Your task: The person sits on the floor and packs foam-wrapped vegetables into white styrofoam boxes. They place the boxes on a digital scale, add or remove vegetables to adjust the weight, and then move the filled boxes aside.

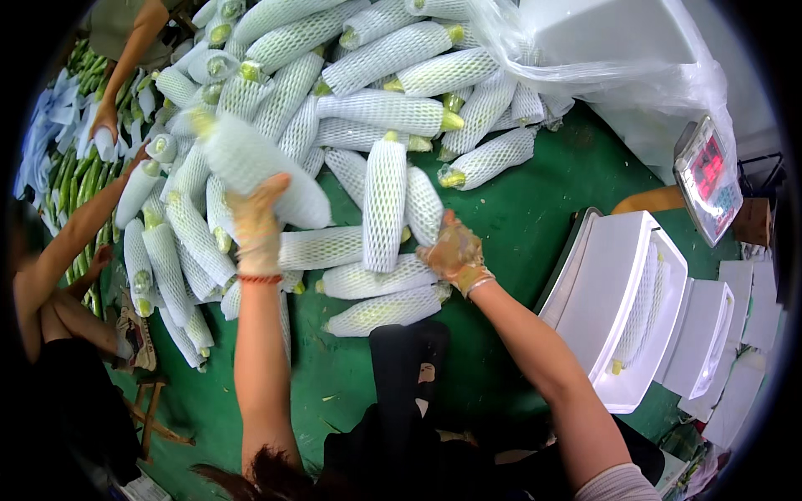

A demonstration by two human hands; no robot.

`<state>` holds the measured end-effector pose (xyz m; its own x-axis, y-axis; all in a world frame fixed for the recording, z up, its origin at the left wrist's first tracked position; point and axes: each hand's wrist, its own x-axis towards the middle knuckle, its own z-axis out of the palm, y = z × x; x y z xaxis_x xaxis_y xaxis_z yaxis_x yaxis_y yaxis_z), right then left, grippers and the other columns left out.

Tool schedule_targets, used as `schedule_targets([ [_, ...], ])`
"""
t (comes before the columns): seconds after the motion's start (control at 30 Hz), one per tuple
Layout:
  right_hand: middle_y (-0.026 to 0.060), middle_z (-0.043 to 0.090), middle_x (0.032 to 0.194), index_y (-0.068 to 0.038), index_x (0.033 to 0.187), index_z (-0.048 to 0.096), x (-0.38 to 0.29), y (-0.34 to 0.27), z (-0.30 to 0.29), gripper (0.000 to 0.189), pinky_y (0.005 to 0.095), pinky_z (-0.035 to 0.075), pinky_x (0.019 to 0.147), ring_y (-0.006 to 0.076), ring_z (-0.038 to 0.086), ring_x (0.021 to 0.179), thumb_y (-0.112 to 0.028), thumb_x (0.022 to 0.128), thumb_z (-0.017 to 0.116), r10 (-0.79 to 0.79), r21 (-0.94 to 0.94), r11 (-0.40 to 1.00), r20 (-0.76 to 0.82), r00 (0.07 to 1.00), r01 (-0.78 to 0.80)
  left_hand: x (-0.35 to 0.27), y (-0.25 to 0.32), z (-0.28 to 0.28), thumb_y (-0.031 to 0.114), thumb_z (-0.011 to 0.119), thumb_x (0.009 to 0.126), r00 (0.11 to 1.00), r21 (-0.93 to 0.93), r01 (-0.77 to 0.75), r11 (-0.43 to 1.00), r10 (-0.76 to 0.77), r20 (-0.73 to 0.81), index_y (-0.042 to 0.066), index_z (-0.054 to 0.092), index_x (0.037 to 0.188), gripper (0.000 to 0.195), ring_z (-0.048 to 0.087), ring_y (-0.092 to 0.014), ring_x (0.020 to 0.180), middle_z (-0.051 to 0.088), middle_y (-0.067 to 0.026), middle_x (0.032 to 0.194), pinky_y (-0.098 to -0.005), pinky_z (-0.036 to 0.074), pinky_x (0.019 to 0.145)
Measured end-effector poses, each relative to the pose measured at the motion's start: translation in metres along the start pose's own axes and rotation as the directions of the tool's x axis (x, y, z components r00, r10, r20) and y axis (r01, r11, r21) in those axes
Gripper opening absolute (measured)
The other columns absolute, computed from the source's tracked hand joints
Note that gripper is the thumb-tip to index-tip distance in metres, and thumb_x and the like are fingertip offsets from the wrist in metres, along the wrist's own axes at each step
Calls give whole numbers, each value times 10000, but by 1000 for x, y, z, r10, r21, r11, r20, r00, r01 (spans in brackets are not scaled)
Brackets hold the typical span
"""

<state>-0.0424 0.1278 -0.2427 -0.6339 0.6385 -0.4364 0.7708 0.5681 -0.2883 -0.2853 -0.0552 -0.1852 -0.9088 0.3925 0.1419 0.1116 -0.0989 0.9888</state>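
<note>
My left hand, in a thin glove, grips a pale green squash in a white foam-net sleeve; this squash is raised over the pile and blurred by motion. My right hand, in a stained thin glove, is at the lower end of another sleeved squash. Whether its fingers grip that end cannot be told. An upright sleeved squash lies just left of it. Two more, an upper squash and a lower squash, lie crosswise below.
A large heap of sleeved squashes covers the green surface's far side. To the right stand a white foam box holding sleeved squashes and a lit digital display. Plastic film hangs behind. At left, other people's arms reach near unsleeved green vegetables.
</note>
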Motion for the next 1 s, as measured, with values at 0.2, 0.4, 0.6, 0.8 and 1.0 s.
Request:
schedule_targets([
  [0.2, 159, 509, 1342, -17, 1316, 506, 64, 64, -78, 602, 458, 390, 1002, 370, 517, 1153, -302, 816, 681, -396, -148, 918, -340, 853, 367, -38, 53, -6, 341, 695, 839, 887, -226, 455, 862, -461, 30, -40, 646, 1043, 435, 657, -212, 860, 670, -107, 981, -323, 542, 781],
  [0.4, 105, 604, 1213, -96, 1196, 583, 159, 71, -61, 443, 429, 437, 940, 296, 571, 1134, -206, 769, 617, -522, -696, 673, -206, 828, 251, -52, -52, 19, 465, 727, 810, 998, 939, 14, 345, -64, 8, -103, 487, 1280, 775, 655, -278, 983, 638, -220, 1167, -395, 522, 861],
  [0.6, 196, 692, 1100, 5, 1193, 615, 79, 52, -99, 652, 398, 528, 905, 318, 677, 1008, -278, 629, 779, -297, 118, 947, -22, 955, 298, -79, 7, -15, 171, 739, 779, 945, 759, 174, 627, 111, -308, 51, 629, 1035, 303, 629, -256, 831, 636, -118, 956, -379, 507, 771],
  [0.8, 145, 712, 979, 69, 1060, 630, 21, 34, -55, 501, 352, 553, 779, 239, 694, 853, -239, 711, 817, -267, 381, 901, 115, 957, 206, -143, 21, -118, 121, 727, 780, 718, 681, 537, 498, 155, -679, 19, 599, 1068, 332, 623, -243, 845, 622, -118, 990, -372, 519, 777],
  [1.0, 118, 694, 1026, 55, 1171, 564, -8, 27, -71, 533, 362, 546, 805, 240, 680, 905, -195, 753, 781, -229, 637, 770, 228, 946, 33, -67, 5, -144, 226, 743, 783, 875, 889, 415, 194, 182, -448, -9, 483, 1297, 622, 572, -341, 1154, 570, -198, 1241, -416, 491, 951],
])
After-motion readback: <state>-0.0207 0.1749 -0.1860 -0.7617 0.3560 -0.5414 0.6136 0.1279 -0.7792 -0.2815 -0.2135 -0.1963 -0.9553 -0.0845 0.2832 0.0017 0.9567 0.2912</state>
